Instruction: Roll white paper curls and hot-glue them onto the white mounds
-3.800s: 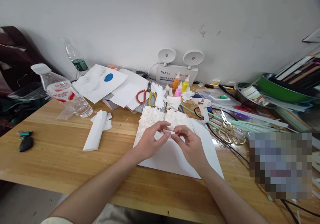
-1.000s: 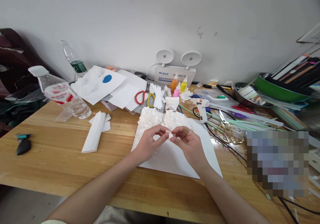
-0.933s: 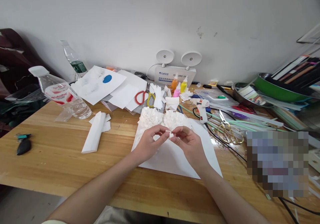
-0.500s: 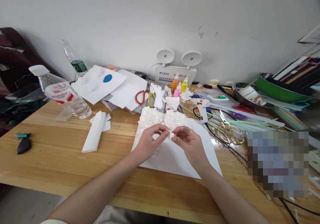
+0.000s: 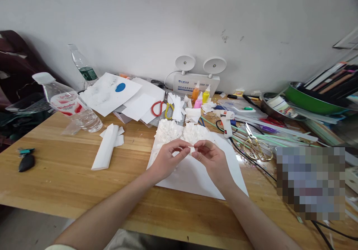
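A small piece of white paper (image 5: 192, 150) is pinched between the fingertips of my left hand (image 5: 172, 157) and my right hand (image 5: 210, 158). Both hands meet above a large white sheet (image 5: 192, 183) on the wooden table. Just beyond my fingers, two heaps of crumpled white paper bits (image 5: 167, 130) lie side by side on the sheet's far part. Whether these bits are glued down I cannot tell. My fingers partly hide the held piece.
Left stand a water bottle (image 5: 71, 106) and a folded white paper strip (image 5: 104, 149). Behind the sheet are red-and-yellow-handled pliers or scissors (image 5: 158, 108) and paint bottles (image 5: 198, 101). To the right lie a glue gun (image 5: 227, 123), gold-handled scissors (image 5: 255, 145) and a black cable (image 5: 260, 164).
My fingertips have shifted slightly on the small paper piece, my right fingers coming a little closer to the left. Everything else stays in place.
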Tool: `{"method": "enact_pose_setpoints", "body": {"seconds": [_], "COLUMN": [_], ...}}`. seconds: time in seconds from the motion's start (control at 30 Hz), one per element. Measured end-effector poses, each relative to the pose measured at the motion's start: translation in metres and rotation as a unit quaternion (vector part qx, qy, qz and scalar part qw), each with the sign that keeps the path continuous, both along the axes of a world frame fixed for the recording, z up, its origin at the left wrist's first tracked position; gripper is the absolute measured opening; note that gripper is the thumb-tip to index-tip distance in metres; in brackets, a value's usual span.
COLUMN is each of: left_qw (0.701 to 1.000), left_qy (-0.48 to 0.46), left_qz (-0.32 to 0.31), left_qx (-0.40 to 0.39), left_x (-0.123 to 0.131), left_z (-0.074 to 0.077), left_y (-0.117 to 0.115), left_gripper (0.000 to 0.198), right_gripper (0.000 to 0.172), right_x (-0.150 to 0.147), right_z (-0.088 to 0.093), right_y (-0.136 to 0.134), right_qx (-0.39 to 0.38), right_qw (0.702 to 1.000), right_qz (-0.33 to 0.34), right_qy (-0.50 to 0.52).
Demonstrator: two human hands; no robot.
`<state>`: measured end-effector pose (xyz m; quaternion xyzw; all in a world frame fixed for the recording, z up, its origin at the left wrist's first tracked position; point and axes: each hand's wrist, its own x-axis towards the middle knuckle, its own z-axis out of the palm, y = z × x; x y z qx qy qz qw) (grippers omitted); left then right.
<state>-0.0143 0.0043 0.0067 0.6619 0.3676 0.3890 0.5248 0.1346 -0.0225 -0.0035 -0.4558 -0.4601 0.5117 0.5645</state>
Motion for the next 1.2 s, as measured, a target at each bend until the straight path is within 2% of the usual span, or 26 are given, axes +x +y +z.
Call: {"method": "enact_pose_setpoints", "body": {"seconds": [0.33, 0.57, 0.7, 0.83, 1.0, 1.1, 1.2], "left_qw": [1.000, 0.994, 0.996, 0.995, 0.993, 0.988, 0.975], "left_qy": [0.008, 0.035, 0.036, 0.063, 0.050, 0.051, 0.078], "left_qz": [-0.008, 0.008, 0.009, 0.008, 0.012, 0.018, 0.029], "left_qx": [0.011, 0.100, 0.087, 0.072, 0.107, 0.144, 0.208], "left_x": [-0.0008, -0.0023, -0.0017, -0.0003, 0.0006, 0.0001, -0.0012], "left_z": [0.0029, 0.0005, 0.0005, 0.0026, 0.0040, 0.0043, 0.0035], "left_y": [-0.0033, -0.0052, -0.0065, -0.0059, -0.0047, -0.0044, -0.0036], "left_gripper": [0.019, 0.026, 0.032, 0.022, 0.011, 0.009, 0.005], "right_gripper": [0.017, 0.010, 0.010, 0.010, 0.011, 0.008, 0.003], "right_x": [0.0016, 0.0018, 0.0015, 0.0010, -0.0005, 0.0000, 0.0026], "right_z": [-0.0044, -0.0037, -0.0035, -0.0044, -0.0061, -0.0053, -0.0015], "right_y": [0.0002, -0.0005, -0.0001, 0.0005, -0.0003, -0.0010, -0.0012], "right_qx": [-0.007, -0.002, -0.002, -0.011, -0.026, 0.000, 0.061], "right_qw": [1.000, 0.999, 0.999, 0.999, 0.996, 0.998, 0.997], "right_qz": [-0.019, -0.027, -0.022, -0.001, 0.017, 0.023, 0.024], "right_qy": [-0.015, -0.043, -0.027, 0.033, 0.086, 0.063, -0.027]}}
